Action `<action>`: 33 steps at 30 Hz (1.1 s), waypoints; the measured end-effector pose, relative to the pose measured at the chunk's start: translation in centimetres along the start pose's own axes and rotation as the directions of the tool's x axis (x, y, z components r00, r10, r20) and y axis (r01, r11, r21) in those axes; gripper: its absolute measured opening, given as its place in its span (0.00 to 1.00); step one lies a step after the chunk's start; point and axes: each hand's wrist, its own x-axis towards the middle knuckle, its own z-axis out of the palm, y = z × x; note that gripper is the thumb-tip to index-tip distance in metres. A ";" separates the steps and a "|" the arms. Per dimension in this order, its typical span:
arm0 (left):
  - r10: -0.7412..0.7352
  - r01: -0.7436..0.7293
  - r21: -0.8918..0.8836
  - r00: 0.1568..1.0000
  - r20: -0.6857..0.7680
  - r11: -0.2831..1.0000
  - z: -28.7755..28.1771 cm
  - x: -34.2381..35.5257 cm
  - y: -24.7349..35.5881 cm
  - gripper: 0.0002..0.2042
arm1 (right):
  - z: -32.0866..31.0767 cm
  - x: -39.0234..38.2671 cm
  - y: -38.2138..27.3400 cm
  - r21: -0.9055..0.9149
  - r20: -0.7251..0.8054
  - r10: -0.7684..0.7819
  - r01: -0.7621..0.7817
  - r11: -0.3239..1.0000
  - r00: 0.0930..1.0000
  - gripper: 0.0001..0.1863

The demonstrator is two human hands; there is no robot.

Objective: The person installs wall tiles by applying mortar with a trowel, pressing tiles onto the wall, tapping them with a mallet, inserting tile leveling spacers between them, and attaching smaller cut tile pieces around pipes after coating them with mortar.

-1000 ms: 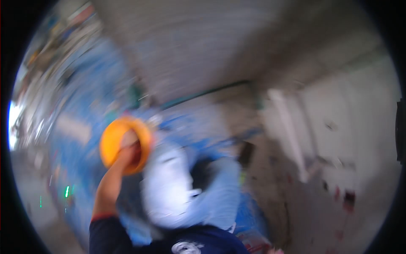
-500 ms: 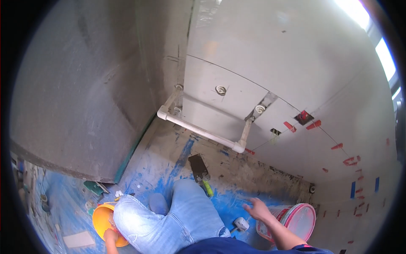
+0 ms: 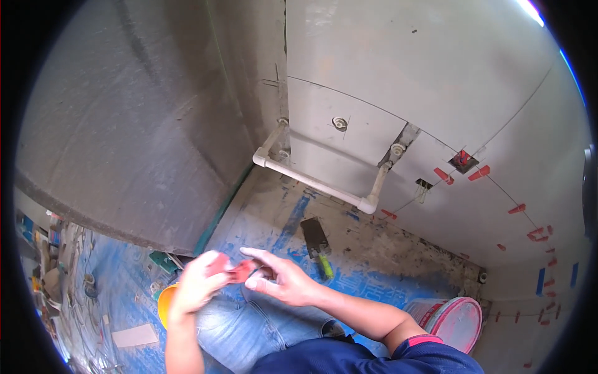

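Head view: person crouched on blue floor sheeting, both hands raised together over the knees.
Held item: small red plastic piece [image 3: 240, 270], looks like a tile levelling clip, pinched between the two hands above the jeans.
Left hand [image 3: 198, 282]: closed around the clip's left end.
Right hand [image 3: 280, 280]: thumb and middle fingers nip the clip; index finger extended.
Change: half a second ago the right hand was down by the pink-rimmed bucket [image 3: 450, 316] and the left at the orange bowl [image 3: 166, 303]; both have since come up and met.
Reading: clip now being handled, not fetched.
Surroundings: green-handled trowel [image 3: 316, 244] on floor; white pipe [image 3: 311, 181] along tiled wall; red clips [image 3: 478, 173] in tile joints.
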 end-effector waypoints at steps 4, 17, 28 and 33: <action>-0.006 0.030 -0.111 0.979 0.205 0.993 4.3 5.0 0.1 0.11 | -1.5 -1.2 -0.1 0.209 -0.227 -0.022 0.071 0.975 0.974 0.16; -0.088 0.110 -0.109 0.978 0.190 0.988 8.3 8.6 -3.6 0.09 | -25.4 -8.4 -12.4 -0.730 -0.670 -0.728 -0.308 0.611 0.144 0.17; 0.010 -0.021 0.104 0.994 0.109 0.994 9.2 8.8 -3.2 0.09 | -31.1 -6.0 -12.1 -0.689 -0.534 -0.793 -0.695 0.205 0.295 0.21; 0.051 -0.059 0.117 0.996 0.076 0.991 8.8 8.9 -2.6 0.09 | -30.2 -6.9 -13.8 -0.692 -0.462 -0.751 -0.722 -0.027 0.471 0.23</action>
